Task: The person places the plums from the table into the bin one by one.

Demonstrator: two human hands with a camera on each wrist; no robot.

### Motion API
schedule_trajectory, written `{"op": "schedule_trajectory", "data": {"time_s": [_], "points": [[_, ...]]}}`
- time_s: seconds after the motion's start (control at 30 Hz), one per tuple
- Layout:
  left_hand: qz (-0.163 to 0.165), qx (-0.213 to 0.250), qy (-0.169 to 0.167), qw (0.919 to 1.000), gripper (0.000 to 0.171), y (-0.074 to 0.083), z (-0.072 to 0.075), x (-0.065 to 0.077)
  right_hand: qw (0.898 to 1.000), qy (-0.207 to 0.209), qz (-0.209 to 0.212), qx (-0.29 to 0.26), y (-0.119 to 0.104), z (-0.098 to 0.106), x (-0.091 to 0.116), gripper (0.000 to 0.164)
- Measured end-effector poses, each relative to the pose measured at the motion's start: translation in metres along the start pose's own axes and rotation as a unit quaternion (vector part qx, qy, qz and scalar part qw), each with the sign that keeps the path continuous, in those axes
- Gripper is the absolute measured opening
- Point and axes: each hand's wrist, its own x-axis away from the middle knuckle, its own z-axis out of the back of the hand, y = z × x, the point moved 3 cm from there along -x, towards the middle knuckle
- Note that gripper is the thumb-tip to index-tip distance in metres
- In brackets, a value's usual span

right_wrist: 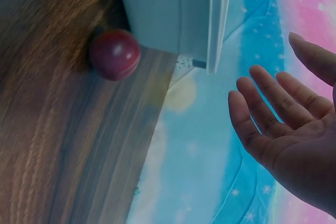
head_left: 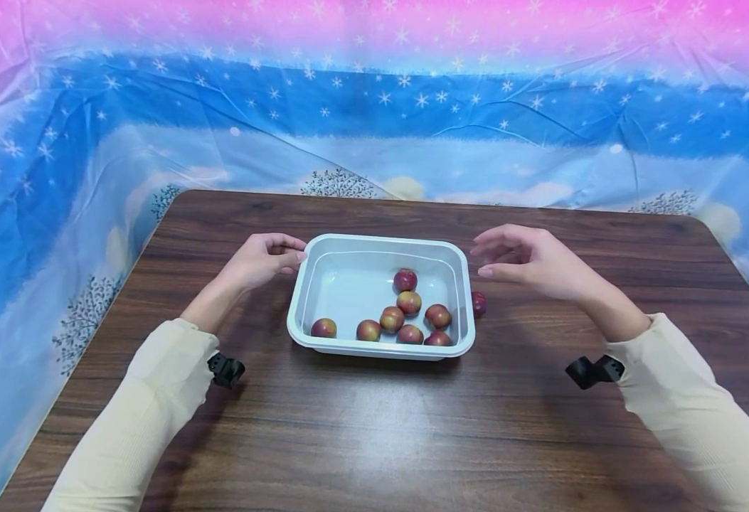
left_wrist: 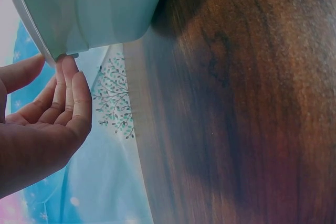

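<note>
A white plastic basin point(head_left: 348, 277) stands in the middle of the table, with several red-yellow plums point(head_left: 405, 280) lying in it, mostly toward its near and right sides. My left hand point(head_left: 262, 259) pinches the basin's rim near the far left corner, thumb on one side and fingertips under the lip, as the left wrist view shows. Off the right side of the basin, my right hand point(head_left: 528, 259) is raised with its fingers relaxed and nothing in them. Below it, a single dark red plum point(right_wrist: 114, 54) rests on the table beside the basin's right wall.
The brown wooden table point(head_left: 374, 434) has rounded far corners. A pink and blue snowflake cloth point(head_left: 374, 107) hangs behind it and along its left side. Black wrist mounts point(head_left: 225, 370) stick out from both cream sleeves point(head_left: 163, 384).
</note>
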Motion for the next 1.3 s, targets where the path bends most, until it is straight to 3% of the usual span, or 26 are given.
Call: {"op": "schedule_trajectory", "data": {"time_s": [0.5,1.0,1.3], "points": [[0.000,0.004,0.000,1.0000,0.034,-0.003,0.000,-0.002,1.000,0.000,-0.022,-0.017,0.028,-0.003,0.010,0.038],[-0.001,0.002,0.001,1.0000,0.035,-0.004,0.000,-0.001,0.997,-0.015,-0.065,-0.033,0.056,-0.021,0.012,0.040],[-0.001,0.003,0.001,1.0000,0.035,-0.004,0.000,-0.001,0.996,-0.023,-0.066,-0.049,0.065,-0.027,0.011,0.038]]}}
